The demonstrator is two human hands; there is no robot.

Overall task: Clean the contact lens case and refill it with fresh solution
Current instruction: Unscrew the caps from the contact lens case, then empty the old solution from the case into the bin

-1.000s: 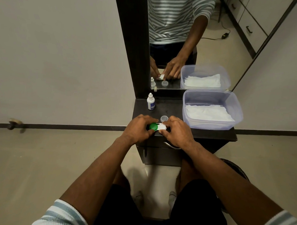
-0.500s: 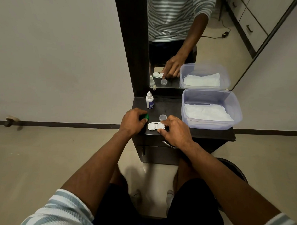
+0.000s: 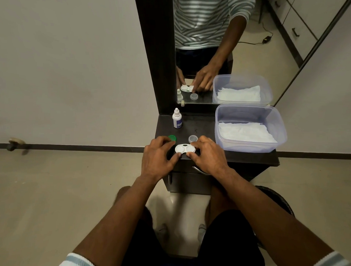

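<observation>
White lens case (image 3: 185, 148) btwn hands | R hand (image 3: 207, 156) pinching | L hand (image 3: 156, 159) beside

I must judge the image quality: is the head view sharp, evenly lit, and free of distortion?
Head view: dim, soft light; the lens case and green cap are fairly sharp on the dark table; the doorstop at the left edge is smeared; the wide angle bends the mirror frame; no strong glare.
</observation>
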